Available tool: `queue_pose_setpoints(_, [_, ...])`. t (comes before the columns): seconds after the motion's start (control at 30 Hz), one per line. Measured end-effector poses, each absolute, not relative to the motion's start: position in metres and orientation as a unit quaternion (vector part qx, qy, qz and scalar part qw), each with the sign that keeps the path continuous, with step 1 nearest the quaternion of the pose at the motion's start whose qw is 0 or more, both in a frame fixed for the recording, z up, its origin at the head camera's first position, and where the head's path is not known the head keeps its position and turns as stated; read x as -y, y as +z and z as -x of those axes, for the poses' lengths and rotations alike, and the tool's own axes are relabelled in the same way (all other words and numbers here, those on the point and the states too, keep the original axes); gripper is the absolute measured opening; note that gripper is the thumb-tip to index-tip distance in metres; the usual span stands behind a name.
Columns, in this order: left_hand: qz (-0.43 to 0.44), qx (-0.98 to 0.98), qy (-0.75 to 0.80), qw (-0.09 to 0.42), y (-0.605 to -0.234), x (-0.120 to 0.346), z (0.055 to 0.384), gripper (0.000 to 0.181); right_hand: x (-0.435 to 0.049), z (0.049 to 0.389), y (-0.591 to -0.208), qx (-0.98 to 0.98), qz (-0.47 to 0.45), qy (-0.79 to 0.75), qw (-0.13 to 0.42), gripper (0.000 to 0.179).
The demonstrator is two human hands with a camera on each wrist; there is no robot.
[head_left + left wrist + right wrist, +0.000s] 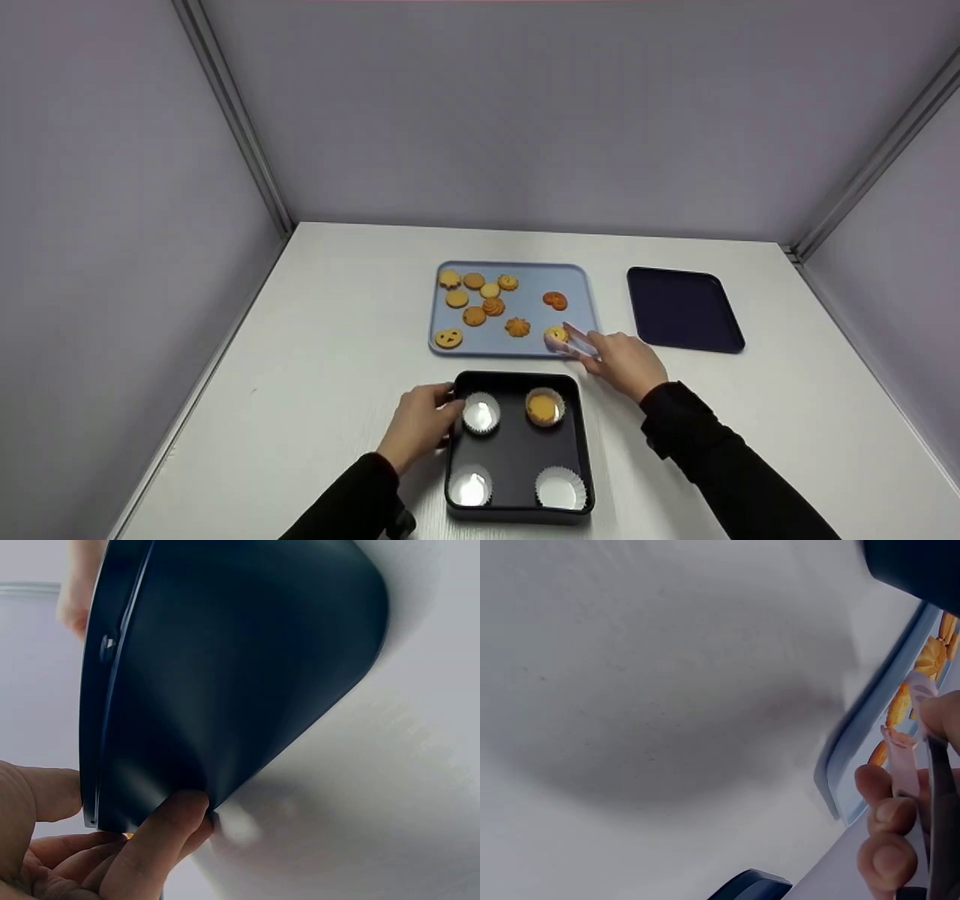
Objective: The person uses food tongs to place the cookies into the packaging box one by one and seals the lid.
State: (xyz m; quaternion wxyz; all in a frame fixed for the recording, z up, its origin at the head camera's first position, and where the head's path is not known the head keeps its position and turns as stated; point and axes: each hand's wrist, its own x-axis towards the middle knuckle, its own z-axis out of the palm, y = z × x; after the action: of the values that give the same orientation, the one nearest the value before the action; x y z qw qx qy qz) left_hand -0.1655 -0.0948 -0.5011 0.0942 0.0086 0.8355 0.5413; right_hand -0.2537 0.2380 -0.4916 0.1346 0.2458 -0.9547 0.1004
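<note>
In the head view my right hand [628,364] holds tongs [581,343] with pale, see-through tips. These stand on either side of a round yellow cookie [556,334] at the near right corner of the light blue tray [540,274]; whether they press it is unclear. In the right wrist view my fingers [889,859] curl around the tongs' arms. With thumb and fingers, my left hand [420,421] grips the left wall of a deep black baking pan [517,454]. One paper cup [559,421] in the pan has a yellow cookie [541,409] inside; three other cups contain none.
Several cookies of various shapes, including a flower-shaped cookie [517,327] and a brown pretzel-like cookie [555,301], lie on the blue tray. A dark navy tray [684,309] lies to its right on the white table [315,360]. Grey panels [510,112] enclose the table.
</note>
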Motion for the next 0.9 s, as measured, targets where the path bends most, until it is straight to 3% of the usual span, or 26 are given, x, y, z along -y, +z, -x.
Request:
queue_pose_setpoints(0.2, [-0.01,-0.836,0.541,0.097,-0.501,0.095,0.167,0.048,-0.241,0.254,-0.489,0.945,-0.259,0.125,0.157,0.024])
queue_pose_setpoints(0.57, [-0.012,-0.835,0.542,0.092,-0.502,0.095,0.167,0.046,-0.234,0.251,-0.478,0.932,-0.281,0.152,0.172,0.042])
queue_pose_setpoints(0.9, [-0.005,-0.835,0.541,0.101,-0.501,0.095,0.166,0.047,-0.217,0.241,-0.465,0.876,-0.41,0.198,0.16,0.043])
